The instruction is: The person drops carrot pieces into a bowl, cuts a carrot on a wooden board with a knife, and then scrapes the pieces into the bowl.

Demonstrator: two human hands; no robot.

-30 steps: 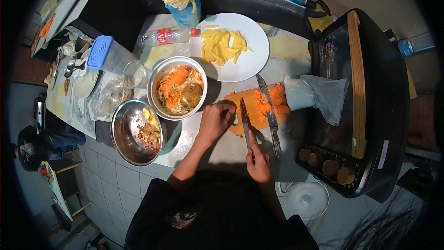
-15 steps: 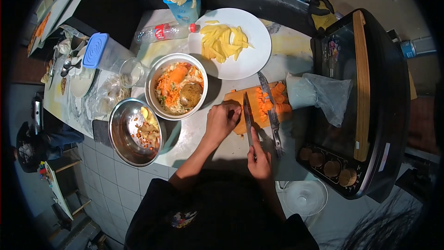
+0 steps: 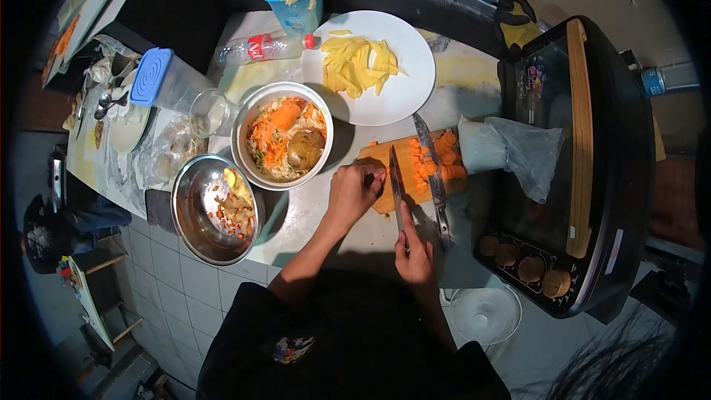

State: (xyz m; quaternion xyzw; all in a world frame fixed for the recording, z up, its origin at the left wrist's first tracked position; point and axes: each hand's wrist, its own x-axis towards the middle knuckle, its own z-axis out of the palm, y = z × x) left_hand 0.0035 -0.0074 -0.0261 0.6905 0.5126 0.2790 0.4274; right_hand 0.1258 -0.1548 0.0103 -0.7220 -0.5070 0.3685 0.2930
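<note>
Slicing at the cutting board point(image 3: 376, 154), apparently in progress. Your right hand point(image 3: 416, 261) grips the upright-edged knife point(image 3: 398, 191); your left hand point(image 3: 354, 194) curls beside its blade, though whether the fingertips close on a piece cannot be told. Cut orange pieces point(image 3: 424, 170) lie right of the blade, around a second knife point(image 3: 438, 192). The next stroke calls for fingertips clear of the edge.

One cutting board point(image 3: 373, 154), two long knives point(image 3: 396, 178), one metal bowl point(image 3: 193, 215), one bottle point(image 3: 281, 47), four knobs point(image 3: 531, 268)
</note>
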